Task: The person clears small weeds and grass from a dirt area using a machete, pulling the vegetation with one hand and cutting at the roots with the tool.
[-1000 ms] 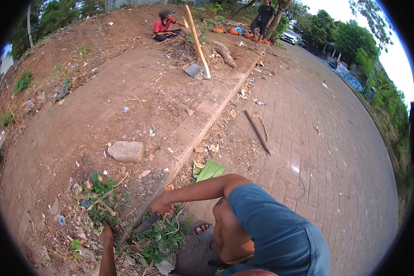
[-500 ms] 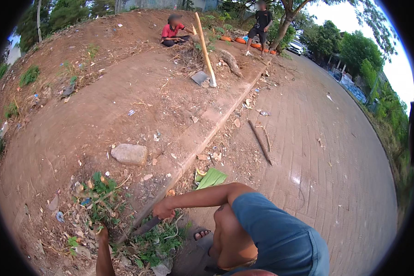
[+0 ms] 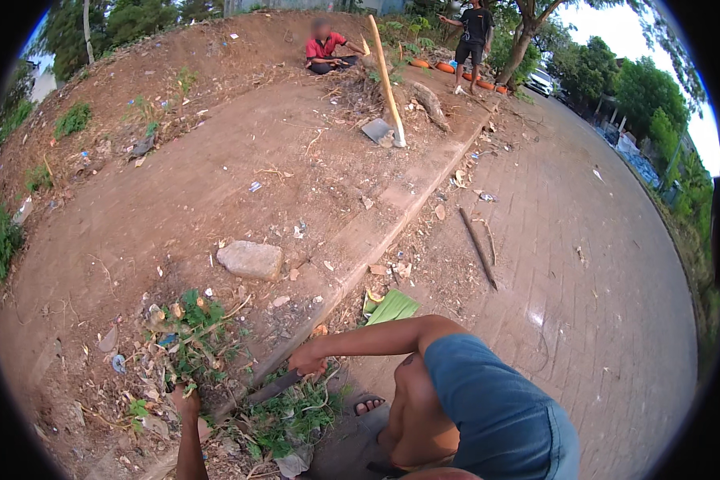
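My right hand is closed round the handle of a machete. Its dark blade points down and left, lying low against the concrete curb edge beside cut greenery. At the lower left, my left hand reaches to the base of a leafy weed and its fingers are curled at the stems, partly hidden. Cut green leaves lie in a heap below the blade, between my arms.
A pale stone block lies on the dirt ahead. A hoe stands upright beyond it. On the paved road lies a dark wooden stick, with a green leaf piece nearer. One person sits far off; another stands.
My view has shifted, so the scene sits further right. Both hands stay low by the weed, the right still holding the machete. The standing person now stretches an arm out to the left.
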Action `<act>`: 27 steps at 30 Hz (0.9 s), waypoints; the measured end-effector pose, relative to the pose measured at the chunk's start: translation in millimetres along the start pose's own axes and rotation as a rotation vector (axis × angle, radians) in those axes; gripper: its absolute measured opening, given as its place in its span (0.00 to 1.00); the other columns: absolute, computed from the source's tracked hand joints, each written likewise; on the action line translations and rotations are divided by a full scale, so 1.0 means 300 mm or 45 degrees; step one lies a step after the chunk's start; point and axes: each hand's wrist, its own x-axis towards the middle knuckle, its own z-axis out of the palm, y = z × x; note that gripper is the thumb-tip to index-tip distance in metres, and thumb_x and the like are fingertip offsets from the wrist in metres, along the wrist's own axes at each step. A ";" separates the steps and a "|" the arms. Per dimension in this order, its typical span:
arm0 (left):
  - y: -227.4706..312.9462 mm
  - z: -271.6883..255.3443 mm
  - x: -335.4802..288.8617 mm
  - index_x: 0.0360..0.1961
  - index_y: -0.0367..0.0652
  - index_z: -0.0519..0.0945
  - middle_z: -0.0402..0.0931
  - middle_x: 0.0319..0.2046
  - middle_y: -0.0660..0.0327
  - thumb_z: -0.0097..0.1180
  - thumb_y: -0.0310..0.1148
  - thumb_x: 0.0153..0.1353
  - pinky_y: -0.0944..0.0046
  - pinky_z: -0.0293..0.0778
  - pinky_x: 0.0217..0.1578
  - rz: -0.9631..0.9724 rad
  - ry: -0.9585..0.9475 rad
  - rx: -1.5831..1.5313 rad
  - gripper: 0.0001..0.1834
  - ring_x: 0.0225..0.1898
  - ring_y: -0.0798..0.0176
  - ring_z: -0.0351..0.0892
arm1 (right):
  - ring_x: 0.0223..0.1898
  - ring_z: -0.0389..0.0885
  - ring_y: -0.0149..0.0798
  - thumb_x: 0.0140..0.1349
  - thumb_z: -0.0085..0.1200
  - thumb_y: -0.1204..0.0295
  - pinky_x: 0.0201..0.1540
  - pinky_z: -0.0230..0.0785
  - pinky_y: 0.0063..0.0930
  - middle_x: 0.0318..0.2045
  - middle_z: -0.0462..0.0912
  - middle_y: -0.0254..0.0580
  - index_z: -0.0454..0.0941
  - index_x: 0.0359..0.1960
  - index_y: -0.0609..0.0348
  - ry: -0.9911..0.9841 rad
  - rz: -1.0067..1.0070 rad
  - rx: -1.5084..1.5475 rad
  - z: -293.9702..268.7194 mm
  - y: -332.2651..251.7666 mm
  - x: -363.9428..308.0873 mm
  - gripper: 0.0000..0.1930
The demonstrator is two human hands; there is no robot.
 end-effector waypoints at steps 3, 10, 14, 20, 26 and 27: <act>-0.004 -0.002 0.004 0.42 0.32 0.83 0.79 0.27 0.37 0.50 0.37 0.59 0.47 0.75 0.32 -0.045 -0.074 0.016 0.19 0.29 0.38 0.80 | 0.23 0.83 0.40 0.68 0.41 0.71 0.23 0.80 0.34 0.22 0.79 0.44 0.70 0.38 0.64 -0.008 0.018 0.042 0.000 0.001 0.018 0.08; -0.053 0.000 0.009 0.42 0.31 0.83 0.79 0.30 0.35 0.49 0.40 0.62 0.45 0.74 0.34 0.187 -0.159 -0.085 0.21 0.32 0.37 0.80 | 0.22 0.83 0.40 0.68 0.41 0.72 0.22 0.79 0.34 0.20 0.80 0.46 0.69 0.37 0.67 -0.037 -0.085 0.073 -0.010 -0.023 -0.008 0.09; -0.027 -0.034 -0.016 0.50 0.33 0.79 0.79 0.29 0.38 0.44 0.40 0.67 0.45 0.73 0.33 0.090 -0.337 -0.098 0.22 0.31 0.38 0.79 | 0.22 0.84 0.41 0.68 0.40 0.70 0.23 0.79 0.35 0.22 0.80 0.46 0.70 0.40 0.65 0.135 -0.349 -0.190 -0.056 -0.050 -0.026 0.10; -0.071 0.006 -0.085 0.39 0.37 0.80 0.78 0.32 0.39 0.46 0.43 0.66 0.41 0.73 0.39 0.262 -0.214 -0.132 0.19 0.36 0.34 0.78 | 0.23 0.83 0.38 0.73 0.39 0.67 0.26 0.76 0.36 0.23 0.79 0.44 0.71 0.51 0.60 0.209 -0.338 -0.117 -0.177 -0.135 -0.104 0.14; -0.053 -0.002 -0.081 0.36 0.35 0.81 0.78 0.31 0.36 0.49 0.43 0.65 0.41 0.73 0.41 0.064 -0.292 -0.109 0.19 0.39 0.34 0.78 | 0.26 0.81 0.52 0.72 0.40 0.63 0.34 0.73 0.48 0.25 0.79 0.52 0.67 0.61 0.49 0.479 -0.238 -0.233 -0.232 -0.306 -0.133 0.19; -0.044 -0.011 -0.085 0.36 0.35 0.81 0.78 0.31 0.36 0.49 0.44 0.65 0.41 0.73 0.41 0.083 -0.295 -0.145 0.20 0.38 0.35 0.78 | 0.27 0.80 0.55 0.71 0.40 0.62 0.35 0.72 0.50 0.26 0.80 0.55 0.67 0.61 0.49 0.548 -0.193 -0.262 -0.231 -0.321 -0.130 0.19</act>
